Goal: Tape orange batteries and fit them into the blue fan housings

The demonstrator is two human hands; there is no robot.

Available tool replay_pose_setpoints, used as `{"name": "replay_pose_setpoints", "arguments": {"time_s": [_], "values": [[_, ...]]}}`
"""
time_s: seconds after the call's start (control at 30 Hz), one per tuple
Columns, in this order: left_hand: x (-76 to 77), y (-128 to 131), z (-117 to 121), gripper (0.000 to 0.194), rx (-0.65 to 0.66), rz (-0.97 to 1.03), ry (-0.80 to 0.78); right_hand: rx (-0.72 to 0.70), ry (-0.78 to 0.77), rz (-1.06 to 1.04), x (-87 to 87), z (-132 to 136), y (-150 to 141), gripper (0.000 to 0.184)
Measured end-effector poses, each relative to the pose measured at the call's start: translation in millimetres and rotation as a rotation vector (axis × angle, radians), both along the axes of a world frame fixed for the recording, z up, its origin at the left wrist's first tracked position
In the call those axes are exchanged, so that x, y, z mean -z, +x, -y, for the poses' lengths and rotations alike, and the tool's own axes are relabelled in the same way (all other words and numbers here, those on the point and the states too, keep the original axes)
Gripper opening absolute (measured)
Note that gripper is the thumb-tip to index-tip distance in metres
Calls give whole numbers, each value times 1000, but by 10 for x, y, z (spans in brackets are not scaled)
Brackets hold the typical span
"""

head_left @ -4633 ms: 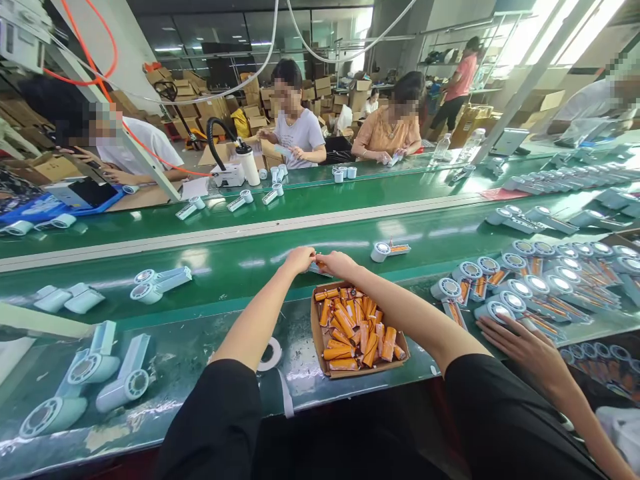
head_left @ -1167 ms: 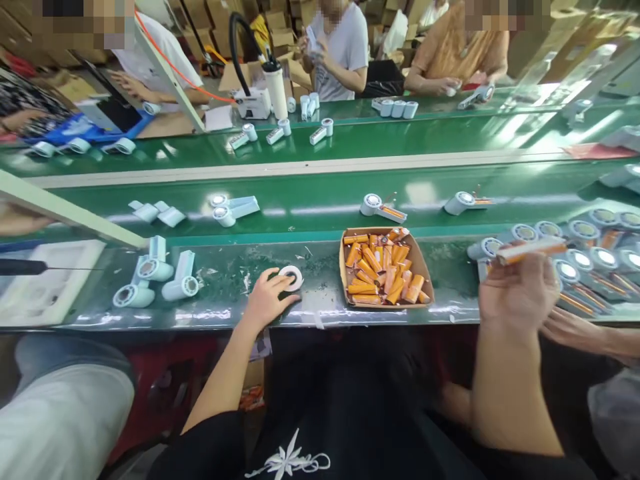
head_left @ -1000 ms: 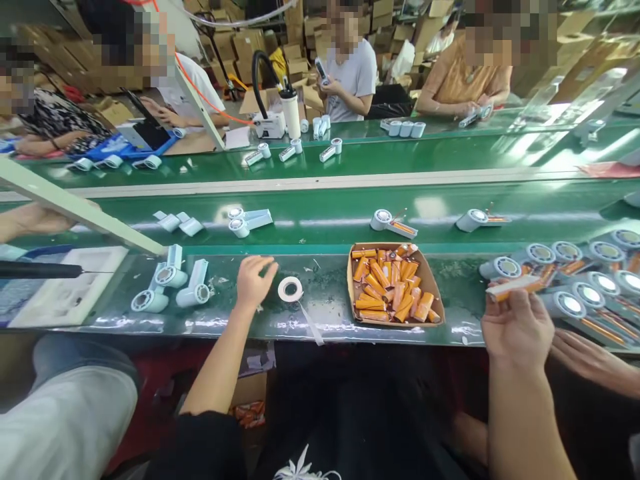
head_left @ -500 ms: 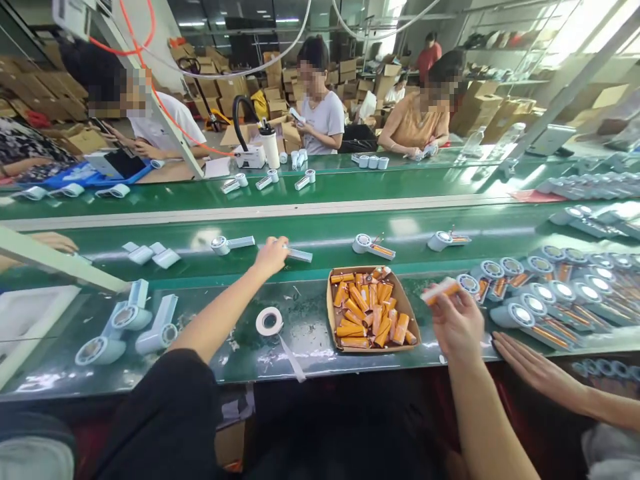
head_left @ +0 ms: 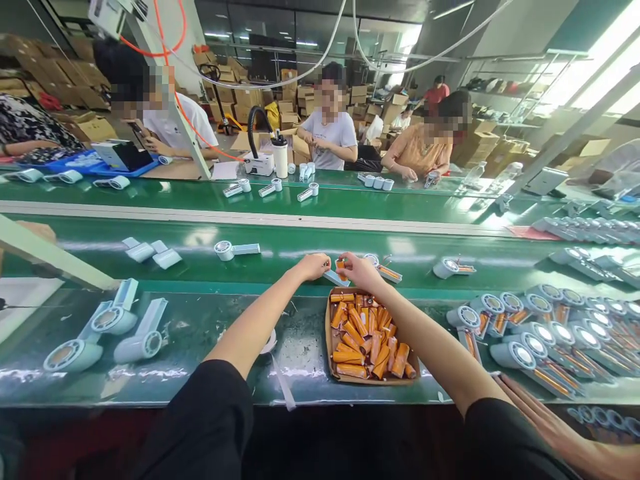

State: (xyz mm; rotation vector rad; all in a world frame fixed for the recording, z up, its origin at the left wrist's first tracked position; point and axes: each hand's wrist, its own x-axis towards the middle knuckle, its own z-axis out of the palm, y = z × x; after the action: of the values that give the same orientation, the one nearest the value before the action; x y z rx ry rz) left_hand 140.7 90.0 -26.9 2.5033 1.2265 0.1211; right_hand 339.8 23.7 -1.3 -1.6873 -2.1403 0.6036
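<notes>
My left hand (head_left: pixel 316 265) is closed on a light-blue handheld fan body, whose handle (head_left: pixel 337 277) sticks out to the right; its round head is hidden by the fingers. Close beside it, my right hand (head_left: pixel 361 272) pinches an orange-wrapped battery (head_left: pixel 341 267) above the end of that handle. Below my right wrist sits a cardboard tray (head_left: pixel 327 347) full of similar orange batteries (head_left: pixel 373 337). A fan with an orange battery in its handle (head_left: pixel 389 273) lies just behind my right hand. My left forearm partly covers a roll of white tape (head_left: pixel 270 342).
Fan bodies (head_left: pixel 137 330) lie at the left, and another (head_left: pixel 225 251) rests on the green belt (head_left: pixel 280 233). Many fans with batteries (head_left: pixel 537 333) crowd the right side. A co-worker's hand (head_left: pixel 545 413) is at the lower right. Several people work across the belt.
My right hand has moved left and forward with the battery, up to the fan handle. My left hand has brought the fan body to the right. The camera view has shifted slightly.
</notes>
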Motion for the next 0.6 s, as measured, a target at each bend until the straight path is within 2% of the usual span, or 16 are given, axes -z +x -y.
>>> {"name": "replay_pose_setpoints", "arguments": {"time_s": [0.33, 0.5, 0.6], "values": [[17, 132, 3, 32, -132, 111, -114, -120, -72, 456, -27, -49, -55, 37], [-19, 195, 50, 31, -183, 116, -137, -201, -126, 556, -40, -159, -133, 36], [-56, 246, 91, 32, -221, 106, -141, -225, -126, 542, -65, -194, -150, 26]]}}
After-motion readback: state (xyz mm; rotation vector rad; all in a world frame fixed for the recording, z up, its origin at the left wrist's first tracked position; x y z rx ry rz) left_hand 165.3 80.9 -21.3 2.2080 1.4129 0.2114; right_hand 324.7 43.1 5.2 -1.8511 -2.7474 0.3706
